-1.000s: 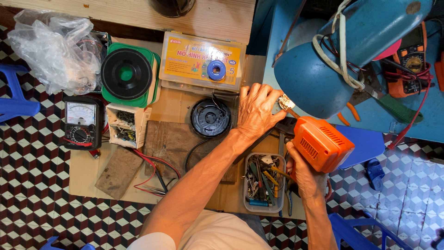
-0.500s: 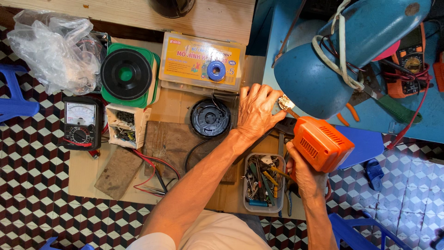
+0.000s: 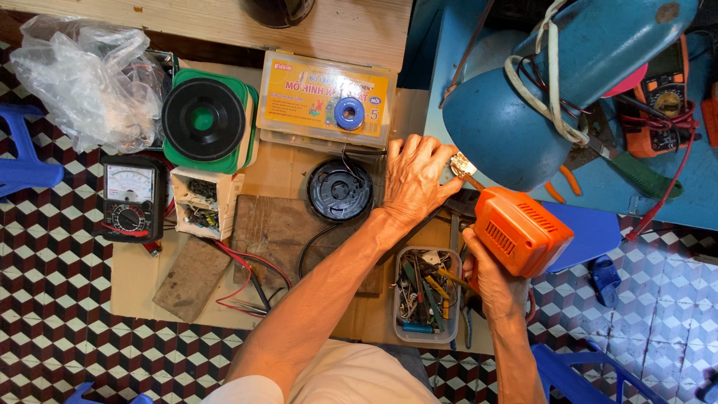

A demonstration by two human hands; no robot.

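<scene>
Fingers of the right hand (image 3: 490, 280) clamp an orange soldering gun (image 3: 517, 230), its grip hidden; the left hand (image 3: 415, 179) lies spread, fingertips masking something small.

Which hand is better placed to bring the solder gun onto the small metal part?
Right, probably: the right hand grips the orange gun, whose tip is nearly at the part. The left hand lies spread beside it.
</scene>
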